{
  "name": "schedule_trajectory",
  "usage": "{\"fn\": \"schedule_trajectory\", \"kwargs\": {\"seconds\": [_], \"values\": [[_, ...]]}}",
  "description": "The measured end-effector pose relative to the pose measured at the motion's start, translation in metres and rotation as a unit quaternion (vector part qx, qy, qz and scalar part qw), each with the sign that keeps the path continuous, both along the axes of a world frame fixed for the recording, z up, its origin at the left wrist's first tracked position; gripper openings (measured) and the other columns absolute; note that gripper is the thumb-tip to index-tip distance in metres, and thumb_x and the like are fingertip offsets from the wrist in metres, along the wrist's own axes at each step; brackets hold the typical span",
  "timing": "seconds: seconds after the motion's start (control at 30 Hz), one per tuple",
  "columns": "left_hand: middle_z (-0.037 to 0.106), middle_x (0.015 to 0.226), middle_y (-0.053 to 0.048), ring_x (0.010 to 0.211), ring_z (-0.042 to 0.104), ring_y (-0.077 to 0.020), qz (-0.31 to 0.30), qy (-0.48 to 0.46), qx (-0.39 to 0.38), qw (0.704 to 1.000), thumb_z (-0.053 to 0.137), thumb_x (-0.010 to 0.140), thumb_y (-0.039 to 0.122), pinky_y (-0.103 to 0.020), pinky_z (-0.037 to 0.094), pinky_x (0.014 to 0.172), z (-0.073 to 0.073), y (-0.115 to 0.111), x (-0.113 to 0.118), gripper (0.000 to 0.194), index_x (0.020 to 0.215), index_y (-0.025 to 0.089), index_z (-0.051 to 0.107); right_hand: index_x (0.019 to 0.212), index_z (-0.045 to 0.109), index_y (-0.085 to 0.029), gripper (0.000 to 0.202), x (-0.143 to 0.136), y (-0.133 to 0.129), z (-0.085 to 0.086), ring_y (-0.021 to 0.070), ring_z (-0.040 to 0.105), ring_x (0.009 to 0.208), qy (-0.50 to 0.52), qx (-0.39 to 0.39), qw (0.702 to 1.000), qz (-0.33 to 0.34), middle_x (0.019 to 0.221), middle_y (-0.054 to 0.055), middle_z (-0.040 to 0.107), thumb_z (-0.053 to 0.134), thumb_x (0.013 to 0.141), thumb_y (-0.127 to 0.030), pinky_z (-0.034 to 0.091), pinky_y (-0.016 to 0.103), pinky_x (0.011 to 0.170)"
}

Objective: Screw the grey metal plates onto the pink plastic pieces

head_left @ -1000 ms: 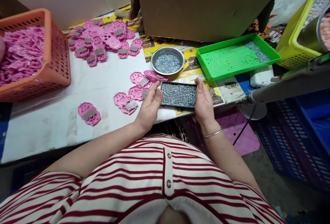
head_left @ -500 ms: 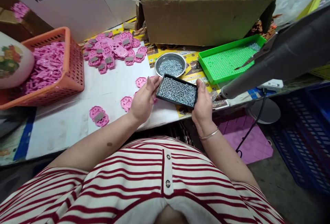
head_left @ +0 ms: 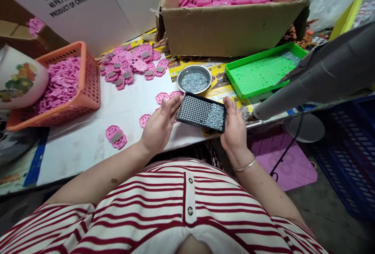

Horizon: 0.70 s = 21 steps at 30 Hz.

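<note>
Between my two hands is a small black tray (head_left: pixel 195 110) with a perforated base, its right end lower and nearer to me. Small silvery screws (head_left: pixel 215 117) are heaped at that right end. My left hand (head_left: pixel 161 125) grips the tray's left edge, and my right hand (head_left: pixel 233 127) holds the right edge. Just beyond the tray stands a round metal bowl (head_left: pixel 178 81) with more of these small pieces. Pink plastic parts (head_left: pixel 145 120) lie on the white sheet by my left hand, some partly hidden by it.
An orange basket (head_left: pixel 90 84) of pink pieces stands at left. Pink parts with grey plates (head_left: pixel 125 66) are piled beyond the sheet. A cardboard box (head_left: pixel 228 29) is at the back, a green tray (head_left: pixel 243 90) at right. A thick grey arm (head_left: pixel 293 84) slants in from the right.
The small screws in the black tray have slid to its right end, baring holes on the left. Both hands still hold the tray. The whole view has shifted slightly.
</note>
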<state>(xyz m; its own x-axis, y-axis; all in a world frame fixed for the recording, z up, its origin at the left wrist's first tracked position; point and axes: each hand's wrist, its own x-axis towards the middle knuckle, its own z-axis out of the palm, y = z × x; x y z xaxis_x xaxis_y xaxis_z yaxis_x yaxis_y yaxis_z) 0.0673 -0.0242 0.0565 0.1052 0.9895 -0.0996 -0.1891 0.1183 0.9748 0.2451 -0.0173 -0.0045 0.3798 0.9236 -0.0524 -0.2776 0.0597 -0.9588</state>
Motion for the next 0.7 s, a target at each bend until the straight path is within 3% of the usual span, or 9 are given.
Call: {"fn": "schedule_trajectory", "kwargs": {"seconds": [0.37, 0.53, 0.7], "values": [[0.045, 0.153, -0.01, 0.146, 0.036, -0.0223, -0.031, -0.073, -0.04, 0.996, 0.034, 0.097, 0.066, -0.039, 0.028, 0.125, 0.003, -0.02, 0.0, 0.064, 0.131, 0.017, 0.057, 0.121, 0.063, -0.022, 0.067, 0.023, 0.0, 0.009, 0.0186, 0.053, 0.136, -0.005, -0.023, 0.999, 0.03, 0.143, 0.006, 0.057, 0.054, 0.079, -0.074, 0.033, 0.042, 0.125], [0.045, 0.154, -0.008, 0.147, 0.034, -0.0213, -0.041, -0.095, -0.091, 0.99, 0.035, 0.098, 0.063, -0.04, 0.028, 0.124, -0.006, -0.021, -0.001, 0.06, 0.133, 0.019, 0.057, 0.137, 0.052, -0.025, 0.075, 0.031, 0.003, 0.007, 0.018, 0.046, 0.141, -0.082, -0.007, 0.995, 0.061, 0.146, 0.006, 0.055, 0.047, 0.082, -0.076, 0.029, 0.042, 0.126], [0.045, 0.154, -0.007, 0.148, 0.032, -0.0225, -0.05, -0.124, -0.126, 0.983, 0.039, 0.097, 0.062, -0.041, 0.026, 0.125, -0.017, -0.025, 0.003, 0.059, 0.134, 0.02, 0.057, 0.14, 0.05, -0.027, 0.072, 0.037, 0.01, 0.0, 0.0206, 0.048, 0.14, -0.195, -0.009, 0.977, 0.088, 0.141, 0.006, 0.059, 0.04, 0.087, -0.074, 0.028, 0.046, 0.125]]}}
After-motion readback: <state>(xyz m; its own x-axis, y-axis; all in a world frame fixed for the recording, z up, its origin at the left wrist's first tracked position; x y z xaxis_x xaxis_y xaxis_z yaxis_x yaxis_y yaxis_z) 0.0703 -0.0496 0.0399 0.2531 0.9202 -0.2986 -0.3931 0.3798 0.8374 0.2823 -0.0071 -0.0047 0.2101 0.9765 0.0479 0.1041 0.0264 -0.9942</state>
